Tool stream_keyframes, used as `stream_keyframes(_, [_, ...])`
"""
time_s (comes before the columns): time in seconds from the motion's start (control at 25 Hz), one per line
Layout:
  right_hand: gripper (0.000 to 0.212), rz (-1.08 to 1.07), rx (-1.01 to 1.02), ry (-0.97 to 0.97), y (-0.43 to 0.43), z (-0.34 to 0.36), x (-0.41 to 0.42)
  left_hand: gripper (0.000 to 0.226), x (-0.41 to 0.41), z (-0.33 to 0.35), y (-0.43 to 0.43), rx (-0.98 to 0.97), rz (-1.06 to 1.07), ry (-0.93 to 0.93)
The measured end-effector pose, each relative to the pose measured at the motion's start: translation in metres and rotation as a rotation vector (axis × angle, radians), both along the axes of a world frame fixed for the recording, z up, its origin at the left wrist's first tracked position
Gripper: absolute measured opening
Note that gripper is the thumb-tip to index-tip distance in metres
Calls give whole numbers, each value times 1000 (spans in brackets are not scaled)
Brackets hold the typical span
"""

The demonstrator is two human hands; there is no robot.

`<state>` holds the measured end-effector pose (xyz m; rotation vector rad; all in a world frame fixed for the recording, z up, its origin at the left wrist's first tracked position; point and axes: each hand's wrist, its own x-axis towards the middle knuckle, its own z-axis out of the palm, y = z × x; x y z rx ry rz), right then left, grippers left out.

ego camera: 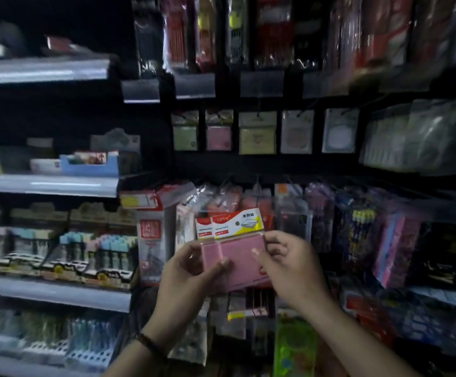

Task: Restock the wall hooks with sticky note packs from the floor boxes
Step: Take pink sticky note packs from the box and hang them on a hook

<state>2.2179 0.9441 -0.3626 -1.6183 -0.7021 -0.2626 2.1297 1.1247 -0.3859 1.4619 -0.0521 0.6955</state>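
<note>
Left hand: the left hand (187,270) is up in front of the display, fingers curled round the left edge of the pink sticky note packs (235,257), thumb pressed on the front face.
Right hand: the right hand (289,265) pinches the right side, thumb across the pink front, fingertips closed at the upper right corner just under the header card.
What's held: 2 packs by the look of it, one overlapping the other, each with a red, white and yellow header card on top, both upright and facing the camera.
Where they are: held between both hands at chest height, in front of the lower row of hanging goods, well below the hook row.
Wall hooks: a row of small sticky note packs (256,133) hangs above on the dark panel, green, pink, yellow and pale ones side by side.
Left side: grey shelves (50,185) carry boxed goods, blurred.
Wrist: a dark band (150,346) sits on the left wrist.
</note>
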Motion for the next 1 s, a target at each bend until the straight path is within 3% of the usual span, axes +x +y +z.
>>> stream_keyframes(0.16, [60, 55, 18, -95, 25, 52, 16, 19, 1, 43, 38, 6, 44, -86])
stream_keyframes(0.32, [75, 47, 76, -229, 50, 93, 27, 25, -1, 87, 74, 153, 287, -187])
stream_keyframes(0.48, [60, 7, 145, -307, 82, 129, 44, 31, 1, 125, 98, 320, 454, -239])
stream_keyframes(0.64, [45, -47, 150, -366, 109, 156, 67, 48, 9, 149, 113, 266, 427, -300])
stream_keyframes(1.0, [42, -149, 273, -600, 144, 185, 96, 56, 26, 170, 119, 257, 397, -298])
